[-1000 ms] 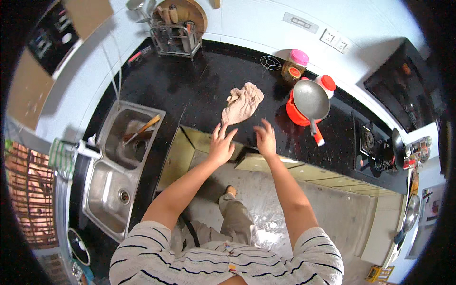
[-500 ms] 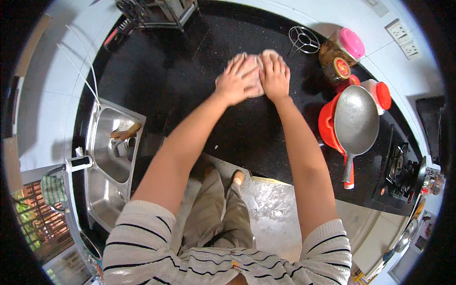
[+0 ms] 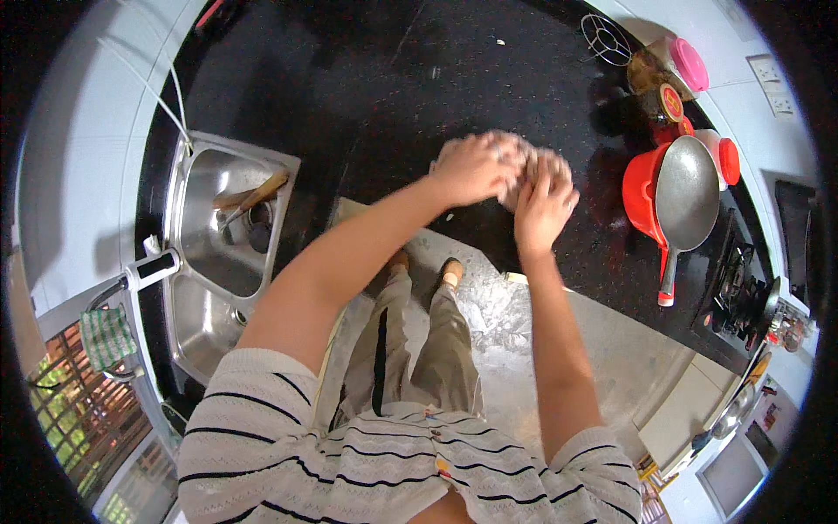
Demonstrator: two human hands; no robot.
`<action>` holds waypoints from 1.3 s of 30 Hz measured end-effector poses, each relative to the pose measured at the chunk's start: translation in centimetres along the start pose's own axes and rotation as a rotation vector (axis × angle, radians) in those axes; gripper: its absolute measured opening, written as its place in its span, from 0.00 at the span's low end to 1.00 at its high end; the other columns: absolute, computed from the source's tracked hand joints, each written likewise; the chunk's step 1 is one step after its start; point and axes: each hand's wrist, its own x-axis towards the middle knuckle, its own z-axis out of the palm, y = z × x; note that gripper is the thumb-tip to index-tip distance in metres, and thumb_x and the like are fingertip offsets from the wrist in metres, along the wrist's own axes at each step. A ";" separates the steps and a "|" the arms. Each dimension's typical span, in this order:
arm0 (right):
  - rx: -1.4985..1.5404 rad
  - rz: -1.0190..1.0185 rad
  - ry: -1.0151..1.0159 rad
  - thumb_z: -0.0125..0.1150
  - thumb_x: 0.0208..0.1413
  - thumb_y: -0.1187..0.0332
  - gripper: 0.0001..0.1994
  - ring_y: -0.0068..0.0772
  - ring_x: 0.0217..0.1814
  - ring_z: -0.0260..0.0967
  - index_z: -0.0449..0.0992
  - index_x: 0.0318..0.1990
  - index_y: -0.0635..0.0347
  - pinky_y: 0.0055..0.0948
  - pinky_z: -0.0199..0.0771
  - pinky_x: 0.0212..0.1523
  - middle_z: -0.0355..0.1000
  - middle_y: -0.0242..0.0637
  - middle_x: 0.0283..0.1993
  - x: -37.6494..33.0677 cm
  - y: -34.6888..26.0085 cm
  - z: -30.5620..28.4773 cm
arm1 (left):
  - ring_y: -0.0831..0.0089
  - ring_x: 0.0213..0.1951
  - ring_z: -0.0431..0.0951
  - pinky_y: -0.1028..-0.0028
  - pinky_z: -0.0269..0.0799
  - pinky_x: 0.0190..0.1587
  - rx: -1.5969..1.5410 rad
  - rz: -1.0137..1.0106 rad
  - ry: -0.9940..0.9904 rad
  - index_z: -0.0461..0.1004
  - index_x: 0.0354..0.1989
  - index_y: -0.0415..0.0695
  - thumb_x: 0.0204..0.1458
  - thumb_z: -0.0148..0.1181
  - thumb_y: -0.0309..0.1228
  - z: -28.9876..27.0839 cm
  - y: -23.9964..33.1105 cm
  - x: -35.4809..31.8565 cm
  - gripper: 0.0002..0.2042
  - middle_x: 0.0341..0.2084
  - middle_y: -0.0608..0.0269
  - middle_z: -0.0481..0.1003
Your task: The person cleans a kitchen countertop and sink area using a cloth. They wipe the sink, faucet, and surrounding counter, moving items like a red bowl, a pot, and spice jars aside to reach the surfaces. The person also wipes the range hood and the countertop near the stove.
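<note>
A pinkish cloth (image 3: 515,142) lies bunched on the black countertop (image 3: 384,113), close to its front edge. My left hand (image 3: 478,168) presses on the cloth's left part with bent fingers, slightly blurred by motion. On its right part, my right hand (image 3: 543,210) has its fingers curled over the cloth. The two hands are side by side, and much of the cloth is hidden under them. A small pale speck lies on the counter just below my left hand.
At left is a steel double sink (image 3: 292,188) with wooden-handled utensils (image 3: 262,192) in one bowl. To the right, a grey pan (image 3: 687,196) rests on a red pot (image 3: 640,188). Behind them stand lidded jars (image 3: 688,65) and a wire stand (image 3: 604,39); a gas stove (image 3: 735,284) is farther right.
Both hands have drawn the cloth toward me, to the counter's front edge, and it is more bunched. My fingers have curled from lying flatter. The view has shifted too.
</note>
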 end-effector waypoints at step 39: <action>0.279 -0.543 -0.268 0.51 0.57 0.61 0.21 0.46 0.76 0.45 0.72 0.59 0.43 0.46 0.44 0.73 0.54 0.43 0.71 29.1 -13.5 15.6 | 0.54 0.70 0.48 0.50 0.43 0.69 0.563 -0.551 0.224 0.59 0.67 0.50 0.62 0.44 0.43 -6.8 -20.4 6.6 0.25 0.67 0.52 0.56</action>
